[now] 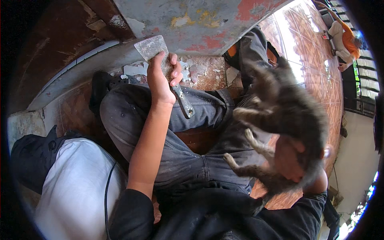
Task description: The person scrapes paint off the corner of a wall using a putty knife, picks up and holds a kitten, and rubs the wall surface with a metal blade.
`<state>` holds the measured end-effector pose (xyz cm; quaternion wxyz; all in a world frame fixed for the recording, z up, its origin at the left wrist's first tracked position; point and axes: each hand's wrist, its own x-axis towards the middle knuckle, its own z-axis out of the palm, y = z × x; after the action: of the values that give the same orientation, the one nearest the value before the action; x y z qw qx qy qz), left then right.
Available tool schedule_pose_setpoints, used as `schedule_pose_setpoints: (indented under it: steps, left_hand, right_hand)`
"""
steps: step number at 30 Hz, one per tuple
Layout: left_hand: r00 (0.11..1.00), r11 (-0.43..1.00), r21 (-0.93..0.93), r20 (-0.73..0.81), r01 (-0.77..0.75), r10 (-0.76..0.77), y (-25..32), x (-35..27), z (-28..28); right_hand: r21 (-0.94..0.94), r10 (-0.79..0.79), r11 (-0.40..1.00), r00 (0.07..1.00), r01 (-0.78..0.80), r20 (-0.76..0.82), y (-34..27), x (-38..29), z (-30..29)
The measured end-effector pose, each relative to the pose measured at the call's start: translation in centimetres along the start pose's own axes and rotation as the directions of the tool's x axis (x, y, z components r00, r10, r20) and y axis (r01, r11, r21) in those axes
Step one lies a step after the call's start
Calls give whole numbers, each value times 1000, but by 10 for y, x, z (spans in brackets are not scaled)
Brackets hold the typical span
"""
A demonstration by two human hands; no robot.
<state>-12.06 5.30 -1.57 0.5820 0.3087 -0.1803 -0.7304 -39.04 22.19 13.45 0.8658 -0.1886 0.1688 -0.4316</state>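
Note:
My left hand (163, 73) grips a putty knife (152, 49) with a wide, worn metal blade and a dark riveted handle; the blade points up and the thumb lies on it. On the right, my right hand (288, 159) is wrapped around the belly of a grey-brown cat (300, 111), which is blurred and lifted beside my right thigh. The cat's paws hang towards my lap, its head partly blurred. Behind the blade stands a wall (192, 30) with grey paint and red and yellow patches. Paint flakes (136, 69) lie at its foot.
Beside me on the left are a white cloth-covered form (81, 171) and a dark cloth (33, 159). A black cord (107, 192) runs over the white cloth. Another person (348, 42) in orange is at the upper right, across the tiled floor (318, 60), near a barred opening (367, 72).

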Motion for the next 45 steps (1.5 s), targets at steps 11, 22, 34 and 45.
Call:
schedule_pose_setpoints:
  steps: [11, 22, 34, 45]
  left_hand:
    - [999, 998, 55, -38, 15, -13, 3, -2, 3]
    - [1000, 1000, 13, 22, 16, -17, -6, -1, 0]
    - [999, 989, 145, -30, 35, -31, -14, 0, 0]
    - [996, 980, 184, -63, 80, -70, -22, 3, 2]
  right_hand:
    - [-403, -254, 837, 915, 370, 312, -117, 7, 36]
    - [-403, -651, 696, 759, 595, -2, -144, -127, -66]
    - [-438, -497, 866, 512, 243, -700, -81, -183, -261]
    - [-312, -355, 393, 170, -865, -919, -108, -192, -285]
